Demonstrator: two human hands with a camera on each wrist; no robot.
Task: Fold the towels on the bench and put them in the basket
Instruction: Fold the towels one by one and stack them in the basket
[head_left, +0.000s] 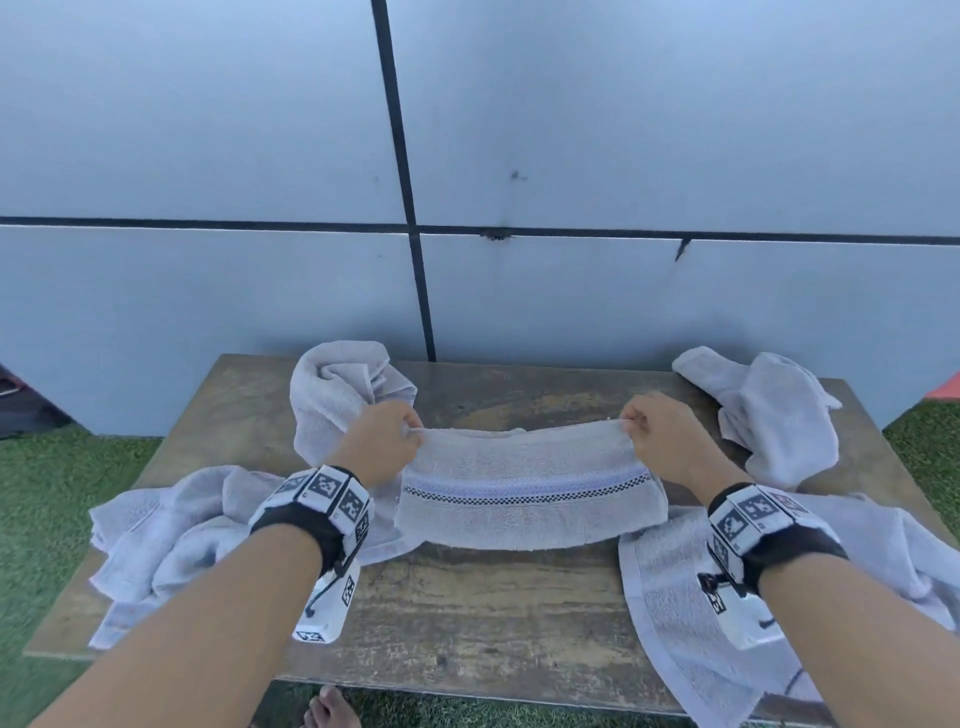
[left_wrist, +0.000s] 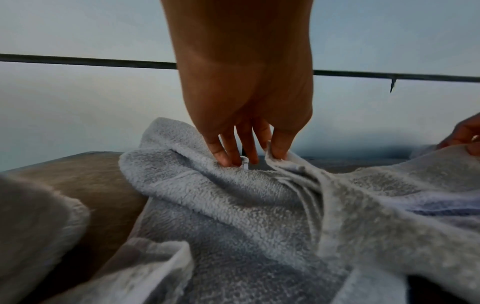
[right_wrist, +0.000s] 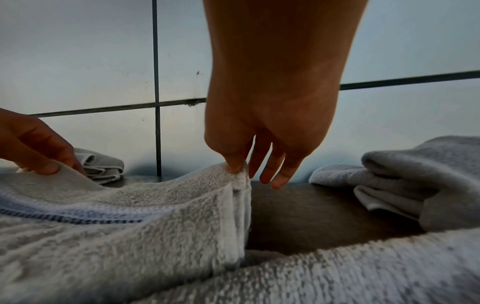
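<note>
A pale grey towel with a blue and checkered stripe (head_left: 530, 493) lies folded across the middle of the wooden bench (head_left: 467, 613). My left hand (head_left: 410, 434) pinches its far left corner, and my right hand (head_left: 631, 421) pinches its far right corner. Both corners are lifted a little off the bench. The left wrist view shows the left hand (left_wrist: 249, 158) with thumb and fingertips on the towel's edge (left_wrist: 363, 195). In the right wrist view my right hand (right_wrist: 239, 167) pinches the towel (right_wrist: 155, 205) between thumb and forefinger, the other fingers hanging loose. No basket is in view.
Crumpled towels lie around: one at the back left (head_left: 337, 395), one at the back right (head_left: 769, 415), one at the front left (head_left: 166, 540), one draped over the front right edge (head_left: 727, 623). A panelled wall (head_left: 623, 156) stands close behind the bench. Grass (head_left: 41, 493) surrounds it.
</note>
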